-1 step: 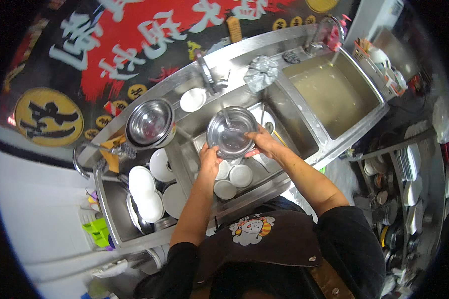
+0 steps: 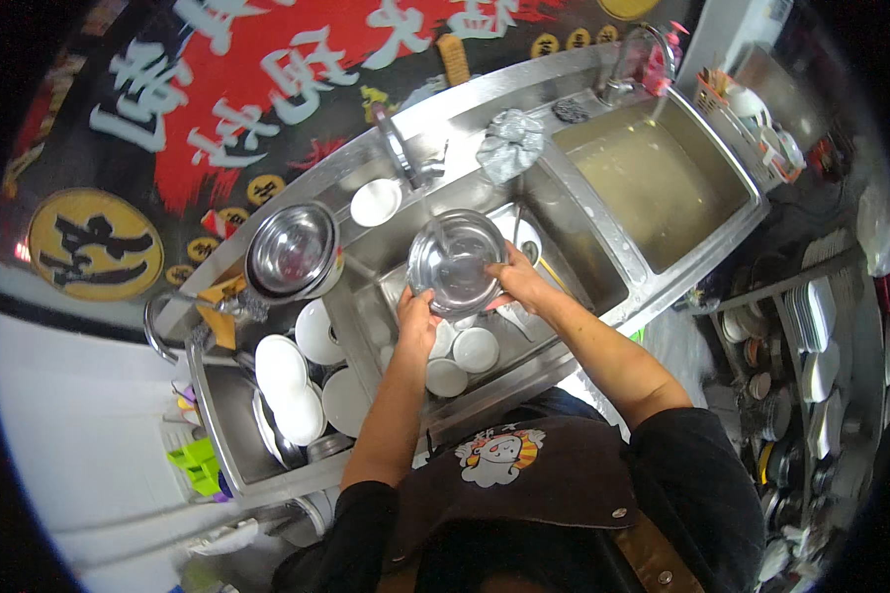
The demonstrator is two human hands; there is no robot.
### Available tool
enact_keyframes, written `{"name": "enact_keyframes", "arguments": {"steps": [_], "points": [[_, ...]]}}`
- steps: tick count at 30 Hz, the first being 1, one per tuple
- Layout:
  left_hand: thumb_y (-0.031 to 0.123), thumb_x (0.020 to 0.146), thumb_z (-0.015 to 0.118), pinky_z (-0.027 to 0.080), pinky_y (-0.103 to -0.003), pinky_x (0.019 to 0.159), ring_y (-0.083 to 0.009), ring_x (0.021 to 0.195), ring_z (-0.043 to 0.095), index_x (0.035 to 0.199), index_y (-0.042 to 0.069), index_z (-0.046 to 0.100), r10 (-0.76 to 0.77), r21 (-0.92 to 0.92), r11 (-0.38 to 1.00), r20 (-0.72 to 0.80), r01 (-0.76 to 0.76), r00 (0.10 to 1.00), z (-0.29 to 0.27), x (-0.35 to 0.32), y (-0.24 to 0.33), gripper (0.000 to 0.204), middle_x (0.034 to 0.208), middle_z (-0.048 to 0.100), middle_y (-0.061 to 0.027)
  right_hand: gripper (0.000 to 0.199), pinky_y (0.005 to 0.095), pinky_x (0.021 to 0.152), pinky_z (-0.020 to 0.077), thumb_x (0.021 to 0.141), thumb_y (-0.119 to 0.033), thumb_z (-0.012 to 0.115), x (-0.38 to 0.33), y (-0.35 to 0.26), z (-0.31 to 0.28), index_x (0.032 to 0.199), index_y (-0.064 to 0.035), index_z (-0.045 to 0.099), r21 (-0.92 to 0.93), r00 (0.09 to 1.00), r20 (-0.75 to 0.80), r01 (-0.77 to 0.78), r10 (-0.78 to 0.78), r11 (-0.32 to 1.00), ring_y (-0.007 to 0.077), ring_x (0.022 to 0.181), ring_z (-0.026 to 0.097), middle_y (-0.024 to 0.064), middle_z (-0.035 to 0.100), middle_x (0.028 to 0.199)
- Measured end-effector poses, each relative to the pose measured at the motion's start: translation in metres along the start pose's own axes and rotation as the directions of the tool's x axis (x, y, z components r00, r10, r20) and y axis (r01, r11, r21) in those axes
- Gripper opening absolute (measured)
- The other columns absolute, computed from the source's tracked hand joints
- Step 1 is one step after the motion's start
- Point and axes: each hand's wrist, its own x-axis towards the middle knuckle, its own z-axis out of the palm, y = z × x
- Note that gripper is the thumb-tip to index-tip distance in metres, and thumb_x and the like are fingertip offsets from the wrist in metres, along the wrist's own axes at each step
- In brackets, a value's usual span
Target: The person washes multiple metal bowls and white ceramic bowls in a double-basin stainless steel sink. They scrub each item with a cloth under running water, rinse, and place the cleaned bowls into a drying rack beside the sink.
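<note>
White round plates (image 2: 289, 381) fill the left steel basin, a stack of shiny steel bowls (image 2: 291, 249) behind them. Centre, the left hand (image 2: 417, 314) and right hand (image 2: 516, 281) each grip a rim of a round steel bowl (image 2: 455, 262), tilted above the middle sink (image 2: 564, 282) and small white bowls (image 2: 465, 356). Murky water (image 2: 643, 178) fills the right basin.

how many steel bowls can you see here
2 clearly: one steel bowl held by the left hand and right hand over the middle sink; another stack on the rim to its left. More may hide among white dishes.
</note>
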Motion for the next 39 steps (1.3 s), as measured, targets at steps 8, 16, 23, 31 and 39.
{"name": "enact_keyframes", "arguments": {"steps": [8, 16, 23, 31, 39], "points": [[0.029, 0.072, 0.073, 0.052, -0.038, 0.071, -0.0214, 0.081, 0.067, 0.097, 0.006, 0.071, 0.156, 0.696, 0.710, -0.009, -0.106, 0.988, -0.012, 0.066, -0.006, 0.034, 0.094, 0.071, -0.0079, 0.073, 0.0464, 0.073, 0.0510, 0.071, -0.013, 0.063, -0.016, -0.048, -0.017, 0.139, -0.0155, 0.037, -0.816, 0.921, 0.326, 0.387, -0.211, 0.429, 0.0383, 0.081, 0.064, 0.0219, 0.065, 0.085], [0.024, 0.067, 0.069, 0.048, -0.044, 0.061, -0.0335, 0.069, 0.062, 0.071, 0.009, 0.067, 0.121, 0.527, -0.478, 0.832, -0.703, 0.541, 0.117, 0.055, 0.065, 0.016, 0.070, 0.063, -0.0128, 0.046, 0.0465, 0.078, 0.0526, 0.072, -0.009, 0.057, 0.018, -0.036, -0.029, 0.116, -0.0003, 0.052, -0.904, 0.968, 0.198, 0.241, -0.153, 0.352, 0.0387, 0.090, 0.065, 0.0261, 0.065, 0.093], [0.017, 0.081, 0.066, 0.049, -0.035, 0.068, -0.0233, 0.076, 0.061, 0.089, -0.007, 0.062, -0.154, 0.211, 0.967, 0.046, 0.141, 0.987, 0.036, 0.058, -0.006, 0.026, 0.084, 0.063, -0.0121, 0.057, 0.0415, 0.088, 0.0486, 0.073, -0.011, 0.052, 0.088, 0.036, -0.032, 0.130, -0.0033, 0.049, -0.392, 0.837, -0.322, 0.307, -0.443, 0.867, 0.0338, 0.100, 0.063, 0.0262, 0.063, 0.107], [-0.003, 0.076, 0.058, 0.050, -0.031, 0.068, -0.0216, 0.084, 0.061, 0.114, -0.005, 0.052, 0.255, 0.592, 0.776, 0.018, -0.216, 0.967, 0.068, 0.020, 0.010, 0.038, 0.106, 0.060, -0.0124, 0.064, 0.0416, 0.069, 0.0527, 0.071, -0.045, 0.074, 0.057, 0.068, 0.029, 0.107, 0.0054, 0.058, 0.126, 0.926, -0.347, -0.111, 0.149, 0.986, 0.0303, 0.077, 0.066, 0.0179, 0.067, 0.082], [-0.003, 0.078, 0.055, 0.040, -0.037, 0.098, -0.0268, 0.111, 0.051, 0.141, -0.003, 0.023, 0.463, 0.567, 0.662, 0.206, -0.491, 0.862, 0.017, 0.034, 0.013, 0.071, 0.130, 0.045, -0.0189, 0.051, 0.0465, 0.070, 0.0511, 0.080, -0.042, 0.066, 0.094, 0.085, 0.051, 0.112, -0.0039, 0.052, -0.076, 0.863, -0.501, -0.113, 0.060, 0.991, 0.0347, 0.078, 0.066, 0.0132, 0.068, 0.082]]}}
